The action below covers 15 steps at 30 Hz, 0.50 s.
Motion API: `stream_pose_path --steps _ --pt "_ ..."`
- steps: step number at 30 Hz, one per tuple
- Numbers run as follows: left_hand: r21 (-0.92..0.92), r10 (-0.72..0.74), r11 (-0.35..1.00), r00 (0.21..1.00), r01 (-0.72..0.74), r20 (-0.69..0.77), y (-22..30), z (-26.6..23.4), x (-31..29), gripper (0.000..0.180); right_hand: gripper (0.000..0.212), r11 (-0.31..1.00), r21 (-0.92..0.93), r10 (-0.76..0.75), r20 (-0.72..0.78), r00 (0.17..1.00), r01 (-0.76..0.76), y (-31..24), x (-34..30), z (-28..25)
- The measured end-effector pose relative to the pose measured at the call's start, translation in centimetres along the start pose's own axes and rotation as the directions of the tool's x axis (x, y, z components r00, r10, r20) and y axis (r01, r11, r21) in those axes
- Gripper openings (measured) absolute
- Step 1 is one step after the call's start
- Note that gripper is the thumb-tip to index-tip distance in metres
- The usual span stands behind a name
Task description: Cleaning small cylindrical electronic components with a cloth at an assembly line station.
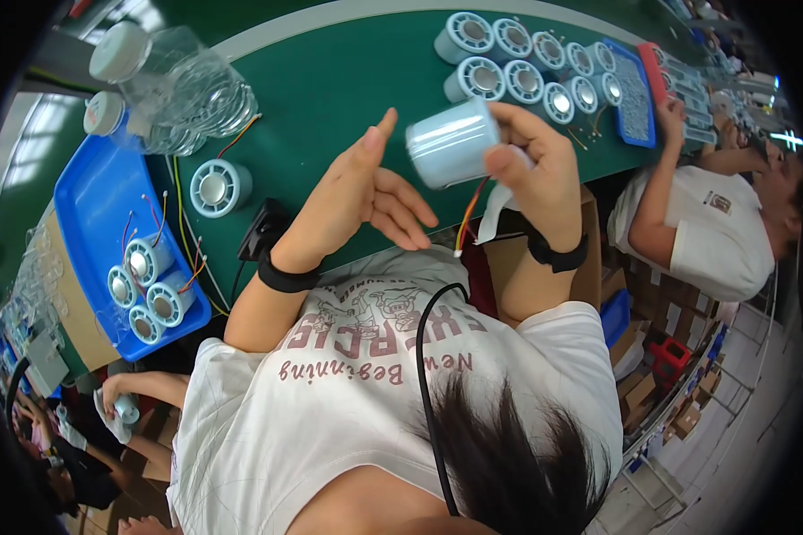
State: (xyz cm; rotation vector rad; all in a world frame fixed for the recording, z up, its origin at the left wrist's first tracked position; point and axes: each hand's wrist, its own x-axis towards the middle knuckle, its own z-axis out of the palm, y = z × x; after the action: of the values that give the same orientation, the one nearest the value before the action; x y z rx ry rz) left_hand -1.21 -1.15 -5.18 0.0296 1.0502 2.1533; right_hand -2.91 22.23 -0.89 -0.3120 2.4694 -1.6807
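Observation:
My right hand (549, 165) grips a light blue cylinder (451, 143) by its right end, holding it on its side above the green table. Red, yellow and dark wires (468, 218) with a small white plug hang below it. Beside them dangles a white strip (495, 214); where it is attached I cannot tell. My left hand (366, 192) is open, fingers spread, just left of the cylinder and apart from it. Farther left, a similar cylinder (214, 187) stands on the table, showing a slotted ring around a silver disc, with a wire beside it.
Rows of similar cylinders (524, 82) stand at the far right, beside a blue tray (649, 134) of small pieces. Clear plastic bottles (187, 80) and a blue tray (85, 192) holding several cylinders are at left. A co-worker's arm (656, 187) reaches in at right.

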Motion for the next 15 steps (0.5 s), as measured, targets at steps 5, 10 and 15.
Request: stream_pose_path --steps 5,10,15 --pt "0.206 0.064 0.977 0.997 -0.054 -0.042 0.3 1.4 0.1 0.078 0.060 0.995 0.094 0.017 -0.288 0.958 0.011 -1.0 -2.1 -6.1" --pt "0.207 0.094 0.973 0.995 -0.100 0.038 0.3 1.8 0.2 0.072 0.059 1.000 -0.024 -0.024 -0.410 0.912 0.015 0.8 -3.7 -9.9" --pt "0.159 0.183 0.972 0.983 -0.175 -0.035 0.3 0.9 0.3 0.064 0.068 0.782 -0.294 0.154 -0.763 0.628 -0.550 3.3 -1.6 -15.7"
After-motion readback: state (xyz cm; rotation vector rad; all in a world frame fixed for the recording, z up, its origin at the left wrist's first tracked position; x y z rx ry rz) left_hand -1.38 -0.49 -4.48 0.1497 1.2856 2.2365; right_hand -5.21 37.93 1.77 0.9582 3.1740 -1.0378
